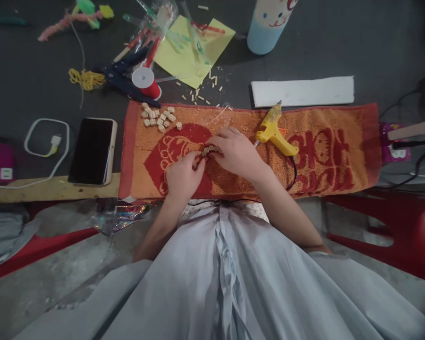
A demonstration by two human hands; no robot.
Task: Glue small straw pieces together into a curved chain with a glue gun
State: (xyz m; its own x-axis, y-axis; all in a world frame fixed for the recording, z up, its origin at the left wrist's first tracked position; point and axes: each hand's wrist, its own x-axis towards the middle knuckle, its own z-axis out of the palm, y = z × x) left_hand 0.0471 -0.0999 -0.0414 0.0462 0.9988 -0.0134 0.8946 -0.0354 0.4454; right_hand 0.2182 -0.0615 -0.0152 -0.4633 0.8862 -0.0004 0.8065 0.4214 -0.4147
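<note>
Orange towel [368,141] along the near edge of the desk [322,52], prob there as a soft mat so nothing gets scuffed or gluey. Over it, roughly mid-towel, is the strip [209,150], a short row of tiny pale bits, held btwn both hands. L hand [186,174] has its thumb + finger grip clamped on the left end, R hand [233,151] looks pinched on the other end w/ fingers curled over the top, so I can't see exactly where each R fingertip sits. Two-ended hold makes sense imo, keeps smth that small steady.

Glue gun [274,127] lies just beside the R hand, handle toward the person for an easy grab I'd guess, nozzle up at the edge of the white board [304,92], maybe to spare the cloth from drips. Pale blocks [156,115] are heaped on the towel's far left corner, close enough for the L hand to reach. Spool [147,84] and phone [92,151] are off to the left on the desk, out of the way afaict.
</note>
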